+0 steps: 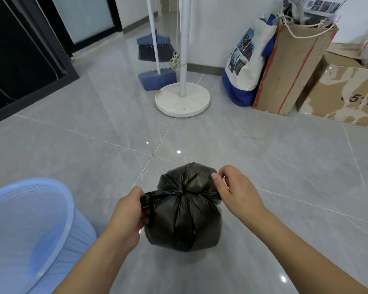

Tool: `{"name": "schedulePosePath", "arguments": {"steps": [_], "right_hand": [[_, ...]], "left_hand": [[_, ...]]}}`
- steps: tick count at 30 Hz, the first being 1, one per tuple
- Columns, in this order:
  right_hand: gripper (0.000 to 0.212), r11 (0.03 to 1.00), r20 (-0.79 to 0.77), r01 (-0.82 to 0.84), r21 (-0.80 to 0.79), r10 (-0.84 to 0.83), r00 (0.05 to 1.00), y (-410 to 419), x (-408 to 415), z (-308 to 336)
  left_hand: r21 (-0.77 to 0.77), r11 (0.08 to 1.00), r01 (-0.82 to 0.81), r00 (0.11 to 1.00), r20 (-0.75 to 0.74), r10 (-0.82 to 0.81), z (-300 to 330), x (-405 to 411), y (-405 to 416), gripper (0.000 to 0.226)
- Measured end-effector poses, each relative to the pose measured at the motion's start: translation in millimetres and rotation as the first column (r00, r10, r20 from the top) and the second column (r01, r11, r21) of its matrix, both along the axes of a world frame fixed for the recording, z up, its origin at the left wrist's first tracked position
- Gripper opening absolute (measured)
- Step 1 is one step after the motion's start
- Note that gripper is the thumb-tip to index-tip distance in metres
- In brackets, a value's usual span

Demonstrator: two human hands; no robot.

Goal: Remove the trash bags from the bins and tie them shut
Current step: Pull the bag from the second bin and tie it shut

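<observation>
A full black trash bag [184,221] stands on the grey tile floor in front of me, its top gathered into a knot at the middle. My left hand [128,213] grips one twisted end of the bag's top on the left. My right hand [234,189] pinches the other end on the right. A light blue mesh plastic bin [30,234] stands at the lower left with no bag in it.
A white round stand base with a pole [182,100] is ahead. A blue broom and dustpan [155,66] lean behind it. A tote bag [245,66] and cardboard boxes [289,71] line the right wall. A dark cabinet [19,56] fills the left.
</observation>
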State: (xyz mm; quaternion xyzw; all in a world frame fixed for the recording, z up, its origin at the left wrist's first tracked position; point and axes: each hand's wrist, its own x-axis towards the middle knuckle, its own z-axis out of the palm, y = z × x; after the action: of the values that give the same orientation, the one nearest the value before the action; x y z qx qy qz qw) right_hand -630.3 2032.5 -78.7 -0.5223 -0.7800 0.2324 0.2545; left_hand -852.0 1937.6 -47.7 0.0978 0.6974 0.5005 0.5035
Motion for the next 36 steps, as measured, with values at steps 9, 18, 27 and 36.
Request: {"name": "schedulePosePath", "arguments": {"steps": [9,18,27,36], "right_hand": [[0.044,0.944,0.351,-0.328,-0.026,0.316,0.882,-3.0,5.7,-13.7],[0.057,0.957,0.414,-0.217,-0.194,0.281,0.866,19.4,17.7,-16.0],[0.043,0.46,-0.376,-0.238,-0.855,-0.233,0.897,11.3,7.7,-4.2],[0.028,0.274,-0.57,-0.537,-0.798,-0.63,0.527,-9.6,-26.5,-1.9]], "left_hand": [[0.198,0.974,-0.11,0.912,0.409,0.02,1.9,4.0,10.1,0.028],[0.129,0.992,0.006,0.992,0.123,-0.022,-14.6,-5.5,6.3,0.016],[-0.532,0.71,0.461,0.083,-0.771,-0.631,-20.9,13.6,0.7,0.024],[-0.617,0.624,0.48,-0.084,-0.741,-0.667,-54.8,44.5,-7.1,0.03]]}}
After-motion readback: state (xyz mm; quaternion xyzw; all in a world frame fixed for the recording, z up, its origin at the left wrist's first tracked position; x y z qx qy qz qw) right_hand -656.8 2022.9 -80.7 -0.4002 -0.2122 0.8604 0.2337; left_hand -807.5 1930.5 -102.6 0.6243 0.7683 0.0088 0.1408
